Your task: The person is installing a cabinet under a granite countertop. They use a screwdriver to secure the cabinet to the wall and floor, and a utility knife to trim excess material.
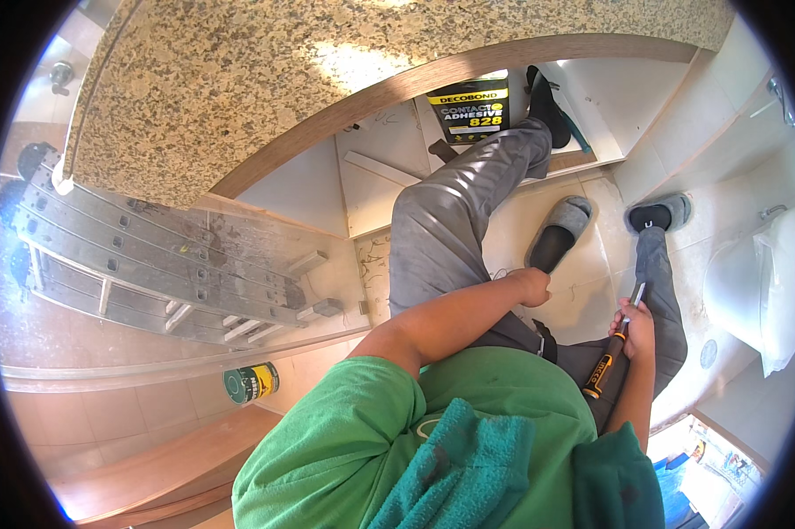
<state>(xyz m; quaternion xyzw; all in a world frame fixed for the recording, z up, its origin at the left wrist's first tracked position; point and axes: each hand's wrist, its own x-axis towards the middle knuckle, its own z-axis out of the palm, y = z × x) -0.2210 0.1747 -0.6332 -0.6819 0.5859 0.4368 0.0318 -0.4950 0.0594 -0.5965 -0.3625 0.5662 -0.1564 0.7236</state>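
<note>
My right hand (637, 328) is closed round a long hand tool (602, 368) with a black-and-orange handle and a narrow metal end that sticks up past my fingers. Whether it is a screwdriver or a chisel I cannot tell. The tool lies slanted over my right thigh, handle toward me. My left hand (531, 286) is curled closed beside my left thigh, above the floor. Anything inside its fingers is hidden. Just beyond it on the floor lies a grey slipper (571, 220) with a dark insole and no foot in it.
My left foot, in a black sock, rests inside a low cabinet next to a black-and-yellow adhesive can (470, 110). A speckled stone countertop (230, 79) overhangs it. On the left are a folded ladder (150, 256) and a green-and-yellow tin (252, 384). A toilet (754, 282) stands right; another person (677, 472) is behind.
</note>
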